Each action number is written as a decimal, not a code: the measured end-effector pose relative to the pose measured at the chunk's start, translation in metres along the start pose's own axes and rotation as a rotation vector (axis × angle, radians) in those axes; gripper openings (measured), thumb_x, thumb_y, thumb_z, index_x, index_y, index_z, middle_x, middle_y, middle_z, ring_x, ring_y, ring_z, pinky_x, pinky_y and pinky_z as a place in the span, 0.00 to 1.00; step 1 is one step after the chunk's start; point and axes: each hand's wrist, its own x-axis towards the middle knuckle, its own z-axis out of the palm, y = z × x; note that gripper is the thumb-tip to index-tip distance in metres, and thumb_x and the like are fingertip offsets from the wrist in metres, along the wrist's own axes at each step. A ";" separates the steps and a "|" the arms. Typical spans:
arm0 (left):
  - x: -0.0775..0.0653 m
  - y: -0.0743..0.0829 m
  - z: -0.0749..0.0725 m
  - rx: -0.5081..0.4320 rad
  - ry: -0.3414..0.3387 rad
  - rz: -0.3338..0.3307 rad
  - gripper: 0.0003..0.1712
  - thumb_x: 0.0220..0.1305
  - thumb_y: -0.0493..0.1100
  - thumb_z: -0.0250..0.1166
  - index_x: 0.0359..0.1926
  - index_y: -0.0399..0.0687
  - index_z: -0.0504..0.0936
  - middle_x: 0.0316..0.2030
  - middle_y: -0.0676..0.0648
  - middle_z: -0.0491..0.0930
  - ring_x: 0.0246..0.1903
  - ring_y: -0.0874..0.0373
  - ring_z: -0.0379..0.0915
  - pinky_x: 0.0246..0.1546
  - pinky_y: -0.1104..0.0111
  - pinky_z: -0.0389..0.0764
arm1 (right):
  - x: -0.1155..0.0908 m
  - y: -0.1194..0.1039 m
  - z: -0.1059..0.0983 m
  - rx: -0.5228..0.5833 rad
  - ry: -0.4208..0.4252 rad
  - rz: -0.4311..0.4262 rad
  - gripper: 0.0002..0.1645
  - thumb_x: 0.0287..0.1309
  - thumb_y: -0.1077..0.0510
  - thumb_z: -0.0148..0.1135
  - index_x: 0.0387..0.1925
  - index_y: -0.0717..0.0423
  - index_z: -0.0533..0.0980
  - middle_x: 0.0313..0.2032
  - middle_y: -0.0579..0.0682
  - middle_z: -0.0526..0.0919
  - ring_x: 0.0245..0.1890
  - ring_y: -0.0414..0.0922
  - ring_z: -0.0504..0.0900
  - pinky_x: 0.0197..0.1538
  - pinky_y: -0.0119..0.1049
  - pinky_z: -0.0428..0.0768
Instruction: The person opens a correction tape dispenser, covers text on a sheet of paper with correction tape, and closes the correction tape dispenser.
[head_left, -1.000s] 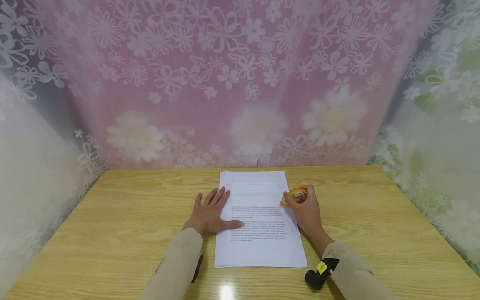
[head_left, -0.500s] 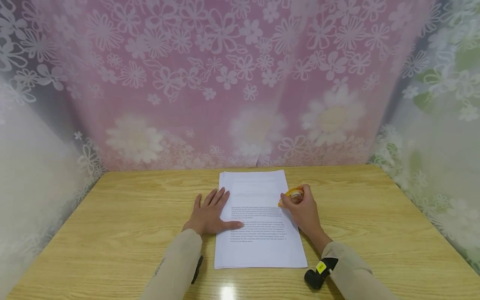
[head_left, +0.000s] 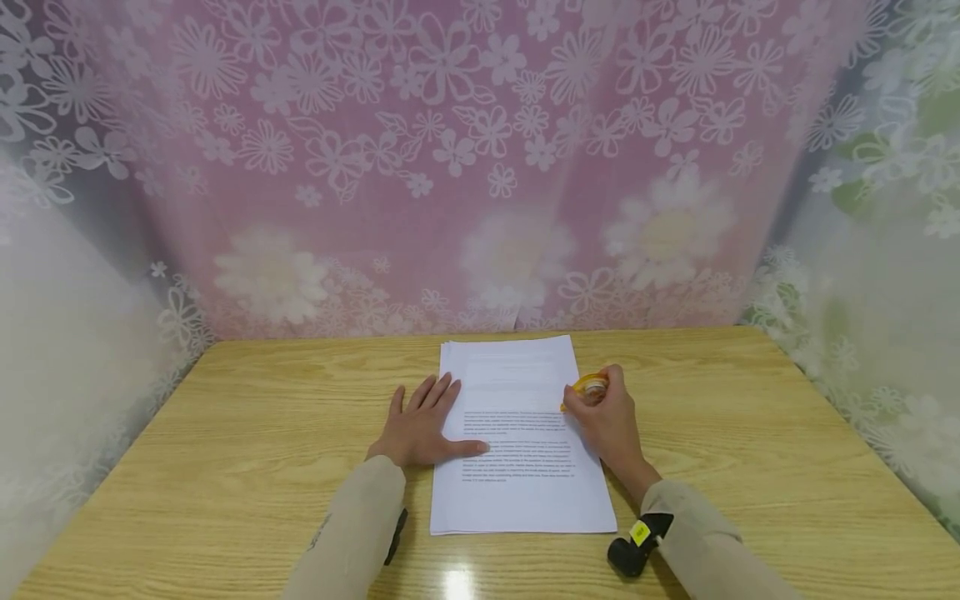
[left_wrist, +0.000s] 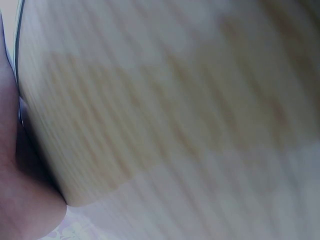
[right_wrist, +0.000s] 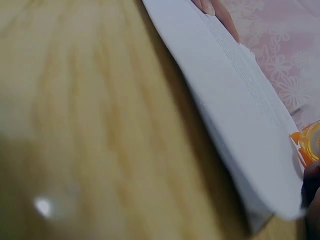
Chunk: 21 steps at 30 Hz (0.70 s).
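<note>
A stack of printed white sheets (head_left: 525, 510) lies on the table in the head view. My left hand (head_left: 417, 429) rests on its left edge with the fingers spread and the thumb across the text. At the right edge of the sheets my right hand (head_left: 611, 421) pinches an orange see-through correction tape dispenser (head_left: 594, 384) between thumb and fingers. Its tip is by the right end of the first line of text. The right wrist view shows part of the dispenser (right_wrist: 311, 142) above the paper (right_wrist: 220, 95). In the left wrist view only part of the left hand (left_wrist: 25, 200) appears.
The wooden table (head_left: 247, 433) extends to both sides of the sheets. A pink floral curtain (head_left: 420, 217) hangs behind its far edge, with pale floral sheets at the sides. A black wrist camera (head_left: 637, 546) sits on the right sleeve.
My right hand has shifted very slightly left with the correction tape dispenser. The far right corner of the top sheet shows slightly higher. My left hand stays in place.
</note>
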 end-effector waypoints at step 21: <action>0.001 -0.001 0.002 -0.011 0.007 0.013 0.64 0.46 0.86 0.48 0.76 0.57 0.45 0.75 0.53 0.40 0.73 0.53 0.33 0.66 0.44 0.32 | 0.002 0.000 -0.004 0.306 0.113 0.160 0.38 0.56 0.41 0.66 0.54 0.61 0.62 0.43 0.56 0.75 0.37 0.42 0.77 0.35 0.23 0.75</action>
